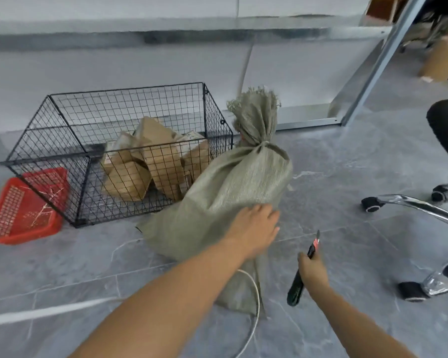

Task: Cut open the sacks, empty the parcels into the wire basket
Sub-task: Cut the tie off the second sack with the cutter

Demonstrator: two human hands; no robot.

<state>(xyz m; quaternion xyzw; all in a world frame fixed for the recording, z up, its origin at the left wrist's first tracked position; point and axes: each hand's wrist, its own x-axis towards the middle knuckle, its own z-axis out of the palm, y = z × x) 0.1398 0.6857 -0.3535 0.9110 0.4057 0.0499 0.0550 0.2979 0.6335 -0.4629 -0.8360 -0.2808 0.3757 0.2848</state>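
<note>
A grey-green woven sack, tied shut near its top, leans on the floor against the right side of a black wire basket. Several brown cardboard parcels lie inside the basket. My left hand rests flat on the lower side of the sack with its fingers spread. To the right of the sack, my right hand grips a black-handled utility knife with a red tip, blade out and pointing up, apart from the sack.
A red plastic tray lies at the basket's left corner. An office chair's chrome base with castors stands at the right. A white cable runs under the sack. A metal table leg and cardboard boxes stand at the back right.
</note>
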